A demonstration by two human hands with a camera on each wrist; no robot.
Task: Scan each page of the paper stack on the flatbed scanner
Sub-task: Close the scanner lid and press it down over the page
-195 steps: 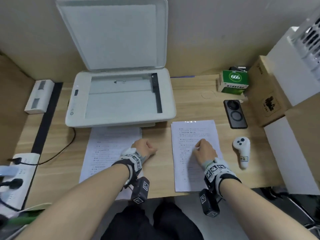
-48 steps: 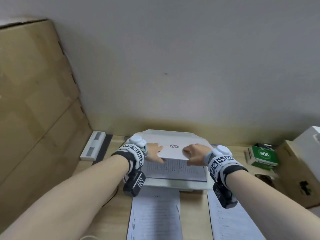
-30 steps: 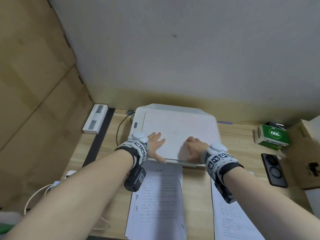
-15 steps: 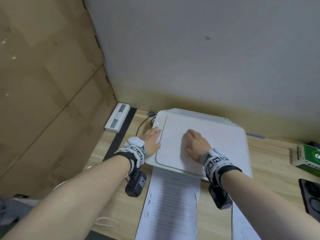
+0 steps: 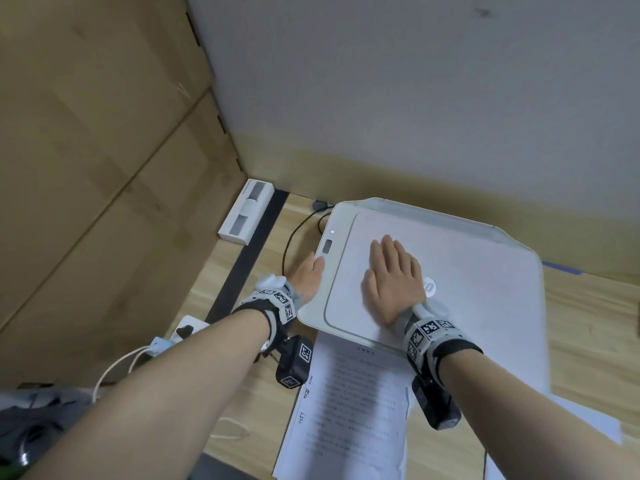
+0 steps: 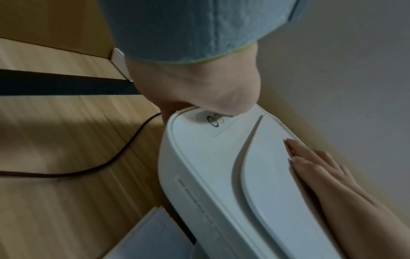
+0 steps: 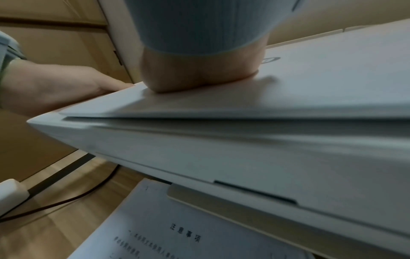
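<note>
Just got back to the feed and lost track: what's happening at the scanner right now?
A person is working at the flatbed scanner. Its lid is down, and the right hand lies flat on top of it, pressing. The left hand is at the scanner's left edge, a finger on the strip with the control buttons. Printed pages lie on the desk in front of the scanner.
</note>
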